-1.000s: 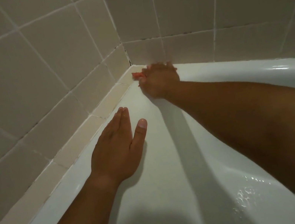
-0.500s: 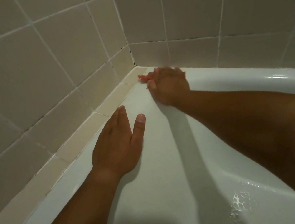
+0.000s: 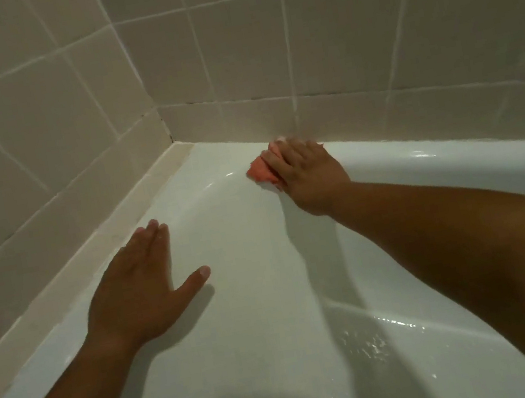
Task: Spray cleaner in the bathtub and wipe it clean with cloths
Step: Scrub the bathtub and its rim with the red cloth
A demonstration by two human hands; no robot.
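A bunched orange cloth point(image 3: 261, 174) lies on the rim of a white tub point(image 3: 257, 321), just right of the far corner and close under the back wall. The person's right hand point(image 3: 308, 179) covers most of it and presses it to the enamel, thumb and fingers bent over the fabric and holding it, so that only the cloth's left edge shows. The fingertips point(image 3: 309, 146) reach almost to the foot of the wall; motion blur hides whether they touch it. The right forearm stretches in from the right edge of the view, across the basin.

The left hand point(image 3: 137, 289) rests flat and open on the tub's sloping inner side, well apart from the cloth, with its fingers straight and together and the thumb spread out to the right. It holds nothing. Its forearm comes up from the lower left corner.

Water drops point(image 3: 372, 343) glisten on the curved floor of the basin, below the right arm. A narrow beige ledge point(image 3: 137, 204) runs along the tub's left edge. Beige tiles point(image 3: 32, 115) with pale grout cover both walls, with dark specks in the corner joint.
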